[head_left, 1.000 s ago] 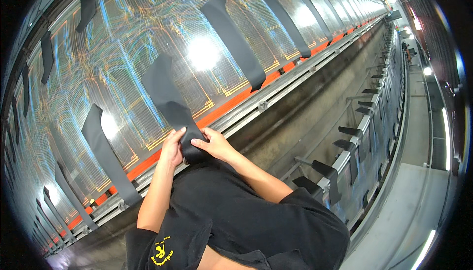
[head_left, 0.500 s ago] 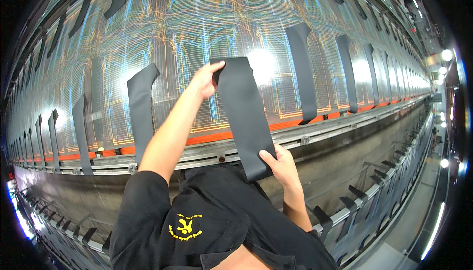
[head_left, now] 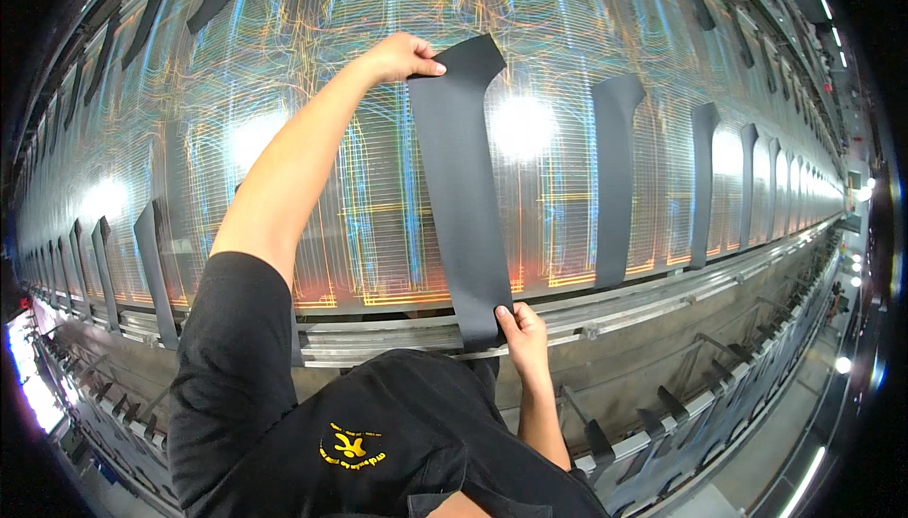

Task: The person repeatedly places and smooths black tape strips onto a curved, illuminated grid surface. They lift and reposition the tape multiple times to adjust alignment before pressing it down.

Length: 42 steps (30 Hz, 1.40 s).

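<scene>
A long dark grey strip of flat sheet material [head_left: 459, 187] runs from far to near in front of me, over a long shiny table [head_left: 378, 277] covered with fine coloured lines. My left hand [head_left: 407, 56] pinches the strip's far left corner, and the flared far end points off to the right. By its near right edge, my right hand [head_left: 523, 333] grips the strip with the thumb on top. This near end hangs over the metal rail at the table's front edge.
Similar dark strips lie along the table, such as one to the right [head_left: 617, 182] and one to the left [head_left: 154, 267]. A metal rail [head_left: 605, 319] borders the near edge. Behind me runs another rail [head_left: 653, 433] with dark flaps hanging on it.
My left hand has moved farther over the table, drawing the strip's far end with it. That end now shows its flared tip. The right hand still holds the near end.
</scene>
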Motion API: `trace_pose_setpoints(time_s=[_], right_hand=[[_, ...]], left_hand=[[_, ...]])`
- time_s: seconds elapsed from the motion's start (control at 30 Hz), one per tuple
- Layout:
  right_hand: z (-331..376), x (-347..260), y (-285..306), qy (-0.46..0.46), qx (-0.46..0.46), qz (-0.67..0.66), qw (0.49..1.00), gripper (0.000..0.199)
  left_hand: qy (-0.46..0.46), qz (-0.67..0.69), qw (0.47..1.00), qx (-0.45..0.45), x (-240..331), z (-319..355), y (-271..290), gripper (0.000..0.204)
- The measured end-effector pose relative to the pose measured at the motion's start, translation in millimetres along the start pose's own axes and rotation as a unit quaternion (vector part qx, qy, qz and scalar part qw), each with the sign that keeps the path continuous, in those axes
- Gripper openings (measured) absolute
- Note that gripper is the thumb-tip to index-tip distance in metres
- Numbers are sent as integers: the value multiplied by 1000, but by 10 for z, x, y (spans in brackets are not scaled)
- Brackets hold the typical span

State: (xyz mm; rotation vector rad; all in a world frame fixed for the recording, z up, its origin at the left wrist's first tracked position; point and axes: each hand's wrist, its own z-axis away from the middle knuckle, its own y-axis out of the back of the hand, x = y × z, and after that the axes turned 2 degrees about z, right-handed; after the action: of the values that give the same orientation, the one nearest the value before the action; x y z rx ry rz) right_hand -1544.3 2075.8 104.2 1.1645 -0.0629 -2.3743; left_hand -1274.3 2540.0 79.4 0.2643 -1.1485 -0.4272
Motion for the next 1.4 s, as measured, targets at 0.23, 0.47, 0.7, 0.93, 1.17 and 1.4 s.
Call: trace_pose_setpoints(time_s=[0.23, 0.47, 0.7, 0.93, 1.17, 1.4], right_hand=[[-311, -29, -532, 15, 67, -72, 995, 20], [-393, 116, -582, -34, 42, -78, 995, 21], [-384, 195, -621, -47, 32, -49, 997, 21], [-395, 226, -673, -50, 15, -44, 998, 22], [-428, 235, -691, -57, 17, -38, 998, 24], [-478, 347, -697, -71, 5, -37, 997, 24]], left_hand=[[-38, -154, 987, -23, -363, -731, 92, 34], [-35, -169, 984, -36, -572, -834, 101, 35], [-74, -197, 978, 17, -689, -776, 15, 34], [-99, -219, 969, 54, -747, -727, -37, 32], [-100, -187, 975, 61, -750, -673, -46, 29], [-120, -176, 975, 65, -794, -660, -65, 27]])
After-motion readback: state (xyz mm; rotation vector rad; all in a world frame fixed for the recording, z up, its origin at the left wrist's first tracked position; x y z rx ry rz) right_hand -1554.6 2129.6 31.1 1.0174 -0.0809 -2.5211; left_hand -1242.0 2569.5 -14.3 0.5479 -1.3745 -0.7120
